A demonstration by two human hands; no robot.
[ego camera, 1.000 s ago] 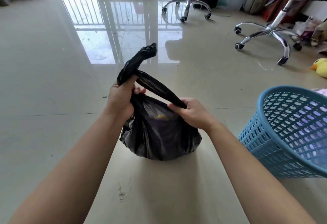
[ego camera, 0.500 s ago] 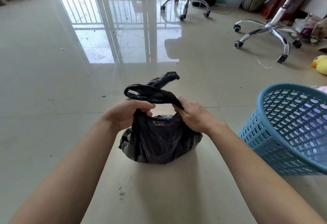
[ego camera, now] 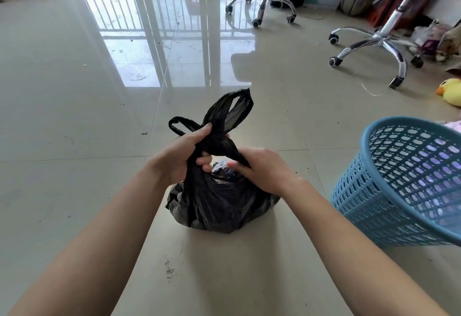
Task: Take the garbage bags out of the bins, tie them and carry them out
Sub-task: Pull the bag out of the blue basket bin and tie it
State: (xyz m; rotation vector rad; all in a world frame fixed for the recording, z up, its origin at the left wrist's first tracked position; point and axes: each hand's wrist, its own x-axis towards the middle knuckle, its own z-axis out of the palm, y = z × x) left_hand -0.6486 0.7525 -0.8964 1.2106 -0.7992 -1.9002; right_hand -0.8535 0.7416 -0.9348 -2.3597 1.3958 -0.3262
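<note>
Our left hand (ego camera: 184, 158) grips the crossed handles of the black garbage bag (ego camera: 219, 205) at frame centre on the floor (ego camera: 74, 116); our right hand (ego camera: 262, 171) pinches one handle, blue bin (ego camera: 409, 191) at right.

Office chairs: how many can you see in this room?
2, each showing only its wheeled chrome base. One chair base stands at the far end near the glass doors; the other chair base is on the right, beyond the blue basket. The seats are cut off.
</note>
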